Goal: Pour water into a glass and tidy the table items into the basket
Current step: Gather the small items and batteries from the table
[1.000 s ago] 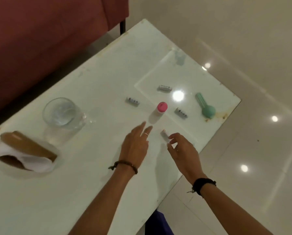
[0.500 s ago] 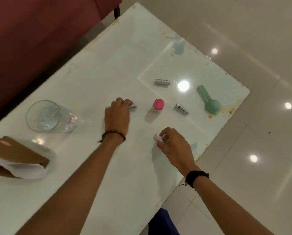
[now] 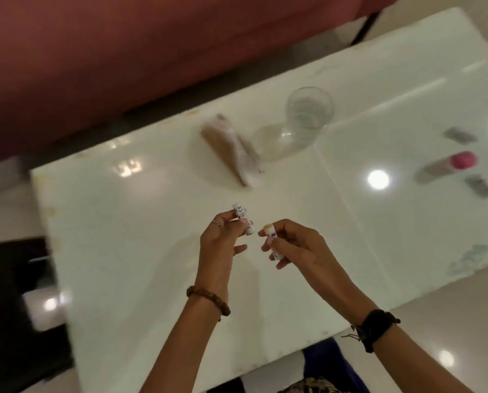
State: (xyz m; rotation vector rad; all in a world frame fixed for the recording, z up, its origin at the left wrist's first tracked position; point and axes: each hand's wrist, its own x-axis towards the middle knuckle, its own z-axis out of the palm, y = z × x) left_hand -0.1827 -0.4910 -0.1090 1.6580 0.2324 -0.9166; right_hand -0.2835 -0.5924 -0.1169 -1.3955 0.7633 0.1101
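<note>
The left hand [image 3: 223, 239] pinches 1 battery [image 3: 243, 219], its long axis tilted up and away; just beside it the right hand [image 3: 296, 245] grips a 2nd battery [image 3: 272, 241], held nearly upright. Both hang above the table [image 3: 123, 251]. No basket shows clearly; a brown holder [image 3: 228, 150] lies beyond the hands, the glass [image 3: 308, 109] to its right. Far right of the right hand wait a pink-capped bottle [image 3: 450, 165] and 2 blurred batteries [image 3: 479, 186], nothing between.
</note>
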